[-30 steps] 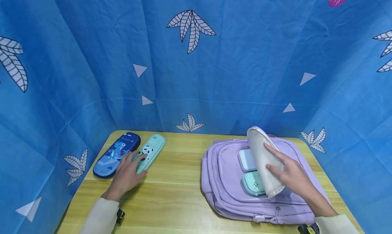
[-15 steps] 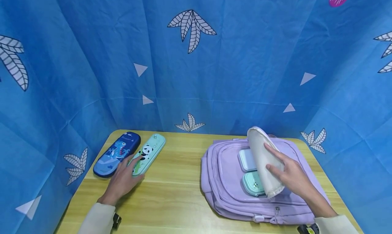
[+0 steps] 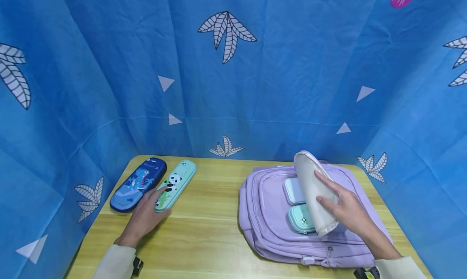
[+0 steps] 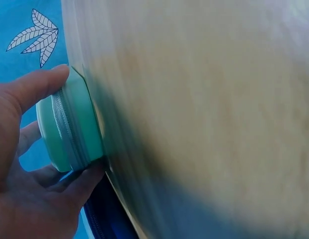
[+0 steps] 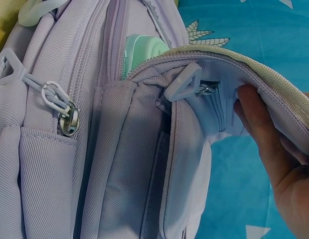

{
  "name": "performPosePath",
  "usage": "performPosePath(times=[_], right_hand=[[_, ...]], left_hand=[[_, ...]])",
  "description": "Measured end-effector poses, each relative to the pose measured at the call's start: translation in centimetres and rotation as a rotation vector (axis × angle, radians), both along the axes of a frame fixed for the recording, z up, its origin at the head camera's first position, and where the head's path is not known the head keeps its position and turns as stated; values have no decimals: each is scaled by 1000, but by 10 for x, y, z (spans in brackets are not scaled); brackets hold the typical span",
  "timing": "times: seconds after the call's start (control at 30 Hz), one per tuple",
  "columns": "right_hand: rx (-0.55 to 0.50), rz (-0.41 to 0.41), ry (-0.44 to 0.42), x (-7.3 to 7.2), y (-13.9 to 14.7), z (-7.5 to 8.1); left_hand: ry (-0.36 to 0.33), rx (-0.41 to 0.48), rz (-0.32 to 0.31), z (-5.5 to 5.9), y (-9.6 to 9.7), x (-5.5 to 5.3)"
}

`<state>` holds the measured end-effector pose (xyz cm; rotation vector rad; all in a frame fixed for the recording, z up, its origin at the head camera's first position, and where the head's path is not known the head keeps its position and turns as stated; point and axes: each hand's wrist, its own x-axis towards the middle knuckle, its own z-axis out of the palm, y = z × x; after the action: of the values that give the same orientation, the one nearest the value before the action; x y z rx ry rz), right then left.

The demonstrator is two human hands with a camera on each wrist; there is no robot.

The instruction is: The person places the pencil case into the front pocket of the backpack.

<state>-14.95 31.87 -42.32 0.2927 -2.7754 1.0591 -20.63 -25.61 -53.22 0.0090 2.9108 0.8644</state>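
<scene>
My left hand [image 3: 146, 216] is at the near end of a mint-green pencil case [image 3: 178, 181] with a panda on it. In the left wrist view, the thumb and fingers span the zippered end of this green pencil case [image 4: 77, 124], one on each side. Close to its left lies a dark blue pencil case [image 3: 135, 187] with a dinosaur print. On the right, my right hand [image 3: 346, 208] holds up the front flap [image 3: 315, 194] of a lilac backpack [image 3: 251, 214]. A pale blue case [image 3: 294, 191] and a small mint case [image 3: 300, 218] show beside the flap, partly hidden by it.
The backpack lies flat on a wooden table [image 3: 211, 238], with bare wood between it and the pencil cases. A blue patterned curtain [image 3: 233, 96] hangs behind the table and along both sides. Zip pulls [image 5: 65, 109] dangle on the backpack.
My left hand has slid slightly down and left to the near end of the panda pencil case, uncovering more of its print. The right hand keeps holding the flap in the same place.
</scene>
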Motion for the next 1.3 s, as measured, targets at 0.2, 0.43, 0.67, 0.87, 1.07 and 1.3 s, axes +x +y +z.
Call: performPosePath(times=[0.2, 0.43, 0.67, 0.87, 1.07, 1.3], right_hand=[[-26, 11, -16, 1, -1, 0], [-34, 14, -33, 2, -2, 0], [-40, 16, -41, 2, -3, 1], [-45, 16, -42, 1, -2, 1], [-45, 13, -40, 1, -2, 0], [-40, 13, -20, -1, -3, 1]], left_hand=[[25, 9, 22, 1, -1, 2], [51, 19, 28, 0, -2, 5], [71, 25, 18, 6, 1, 3], [110, 48, -48, 15, 8, -2], [154, 54, -113, 23, 22, -9], [196, 81, -198, 30, 41, -15]])
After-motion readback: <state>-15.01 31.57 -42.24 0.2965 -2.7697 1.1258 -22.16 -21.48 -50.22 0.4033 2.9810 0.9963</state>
